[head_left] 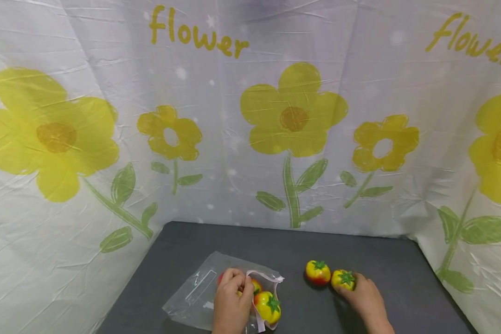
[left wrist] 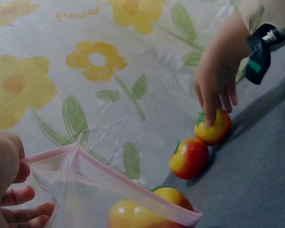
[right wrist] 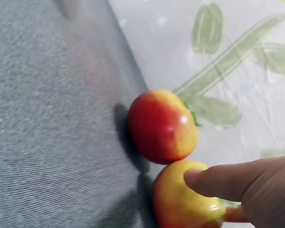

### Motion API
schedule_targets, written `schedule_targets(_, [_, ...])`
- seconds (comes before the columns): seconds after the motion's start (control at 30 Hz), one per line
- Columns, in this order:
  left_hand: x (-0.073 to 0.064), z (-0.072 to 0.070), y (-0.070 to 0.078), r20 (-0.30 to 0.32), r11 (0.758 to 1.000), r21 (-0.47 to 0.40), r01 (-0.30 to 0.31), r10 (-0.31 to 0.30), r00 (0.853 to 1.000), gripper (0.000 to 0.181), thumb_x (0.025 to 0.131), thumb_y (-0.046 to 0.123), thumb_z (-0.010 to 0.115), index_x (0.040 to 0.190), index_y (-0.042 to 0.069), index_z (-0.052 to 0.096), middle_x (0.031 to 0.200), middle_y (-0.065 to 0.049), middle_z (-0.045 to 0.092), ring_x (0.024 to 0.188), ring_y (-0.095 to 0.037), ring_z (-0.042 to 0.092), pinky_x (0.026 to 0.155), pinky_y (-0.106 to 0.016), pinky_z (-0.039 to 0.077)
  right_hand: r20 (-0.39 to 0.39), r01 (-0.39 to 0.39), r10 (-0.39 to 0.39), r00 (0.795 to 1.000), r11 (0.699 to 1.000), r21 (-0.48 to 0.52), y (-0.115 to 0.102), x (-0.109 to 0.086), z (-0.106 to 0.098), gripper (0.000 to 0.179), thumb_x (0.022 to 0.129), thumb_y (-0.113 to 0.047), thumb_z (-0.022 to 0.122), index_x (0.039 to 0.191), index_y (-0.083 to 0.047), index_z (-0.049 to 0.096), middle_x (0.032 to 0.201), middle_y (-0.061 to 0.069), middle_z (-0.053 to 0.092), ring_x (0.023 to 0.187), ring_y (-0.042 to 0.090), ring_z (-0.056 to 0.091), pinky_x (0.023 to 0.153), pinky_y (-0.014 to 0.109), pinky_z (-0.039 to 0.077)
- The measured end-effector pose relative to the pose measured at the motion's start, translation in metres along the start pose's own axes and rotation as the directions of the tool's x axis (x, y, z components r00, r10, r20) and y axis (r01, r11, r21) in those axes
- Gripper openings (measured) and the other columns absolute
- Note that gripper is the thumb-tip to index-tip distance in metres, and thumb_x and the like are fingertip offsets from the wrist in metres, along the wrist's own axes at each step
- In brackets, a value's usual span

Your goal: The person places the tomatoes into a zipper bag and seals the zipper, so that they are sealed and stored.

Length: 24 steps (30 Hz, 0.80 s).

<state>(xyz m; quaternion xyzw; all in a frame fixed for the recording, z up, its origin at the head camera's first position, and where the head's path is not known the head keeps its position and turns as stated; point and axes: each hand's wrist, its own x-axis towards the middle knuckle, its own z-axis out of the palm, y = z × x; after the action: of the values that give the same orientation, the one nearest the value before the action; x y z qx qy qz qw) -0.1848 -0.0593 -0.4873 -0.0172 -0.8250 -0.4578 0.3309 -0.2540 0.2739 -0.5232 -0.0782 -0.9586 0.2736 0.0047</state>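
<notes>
On the dark bench (head_left: pixel 296 248), the left hand (head_left: pixel 232 299) pinches a clear pink-rimmed bag (head_left: pixel 194 285) at its mouth, with toy tomatoes (head_left: pixel 267 307) inside. Right of it, the right hand (head_left: pixel 365 299) holds a yellow-topped toy tomato (head_left: pixel 342 279) between thumb and fingers, just beside another toy tomato (head_left: pixel 317 273).

The left hand (head_left: pixel 231 299) pinches while the right hand (head_left: pixel 366 297) grips, fingers (left wrist: pixel 210 104) pointing down.

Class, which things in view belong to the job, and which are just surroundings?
Job in hand:
clear bag, pinched by the left hand
bagged fruit
gripped fruit, in the right hand
loose fruit beside it

Just surroundings:
dark table
flower-printed sheet
</notes>
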Motion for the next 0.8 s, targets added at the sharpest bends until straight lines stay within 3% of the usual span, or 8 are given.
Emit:
schedule_targets(0.27, [0.001, -0.001, 0.001, 0.039, 0.999, 0.01, 0.037, -0.037, 0.999, 0.039, 0.086, 0.002, 0.072, 0.06, 0.024, 0.052, 0.086, 0.011, 0.052, 0.071, -0.003, 0.051, 0.064, -0.024, 0.048, -0.024, -0.002, 0.003, 1.0, 0.999, 0.049, 0.007, 0.001, 0.008, 0.074, 0.085, -0.035, 0.077, 0.131, 0.017, 0.049, 0.121, 0.04, 0.058, 0.1, 0.049, 0.062, 0.084, 0.059, 0.047])
schedule_targets(0.53, [0.004, -0.001, 0.003, 0.067, 0.997, 0.01, 0.075, -0.076, 0.995, 0.037, 0.088, 0.003, 0.071, 0.061, 0.022, 0.055, 0.086, 0.01, 0.052, 0.072, -0.004, 0.052, 0.065, -0.024, 0.049, 0.021, -0.012, 0.011, 1.0, 0.997, 0.077, 0.0, -0.011, -0.005, 0.081, 0.085, -0.043, 0.078, 0.133, 0.016, 0.05, 0.124, 0.039, 0.058, 0.107, 0.052, 0.059, 0.087, 0.061, 0.047])
schedule_targets(0.8, [0.002, -0.001, 0.004, 0.04, 0.997, 0.011, 0.076, -0.076, 0.996, 0.038, 0.085, 0.002, 0.072, 0.059, 0.022, 0.053, 0.084, 0.011, 0.052, 0.07, -0.004, 0.052, 0.064, -0.024, 0.049, 0.077, -0.012, 0.003, 0.997, 0.993, 0.121, -0.016, -0.032, -0.016, 0.091, 0.08, -0.057, 0.081, 0.133, 0.011, 0.055, 0.114, 0.028, 0.065, 0.093, 0.036, 0.066, 0.078, 0.052, 0.053])
